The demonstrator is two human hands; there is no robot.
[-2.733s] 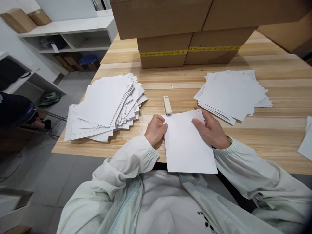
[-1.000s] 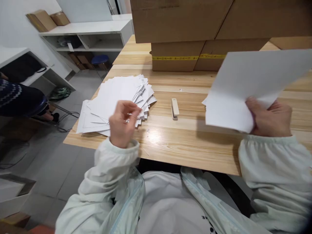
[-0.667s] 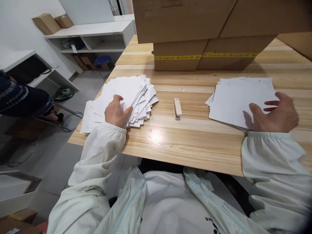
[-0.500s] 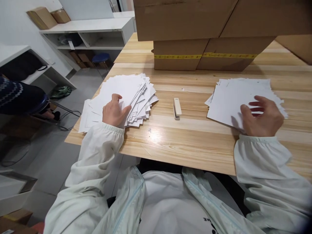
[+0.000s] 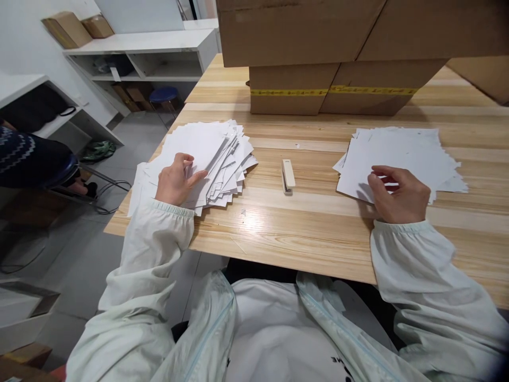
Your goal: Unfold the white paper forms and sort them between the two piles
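My left hand (image 5: 175, 179) rests over the left pile of white paper sheets (image 5: 199, 139), its thumb stretched away from loosely curled fingers. It seems to touch the top sheet; nothing shows pinched in it. My right hand (image 5: 401, 193) is above the near edge of the right paper pile (image 5: 409, 151), fingers bent and thumb apart, with no sheet visible between them. Between the two piles lies a cream stapler (image 5: 287, 176) on the wooden table (image 5: 278, 233). The left pile is thicker and more uneven, its sheets fanned out toward the right.
Stacked cardboard boxes (image 5: 294, 87) with yellow tape stand at the back of the table. To the left are white shelves (image 5: 159, 40), a blue stool (image 5: 164, 94) and a seated person's dark patterned clothing (image 5: 32, 159). Cables (image 5: 115, 196) lie on the floor.
My right hand has moved left and its thumb and fingers have come closer together. My left hand has slid slightly left, and the top sheet under it appears shifted left too.
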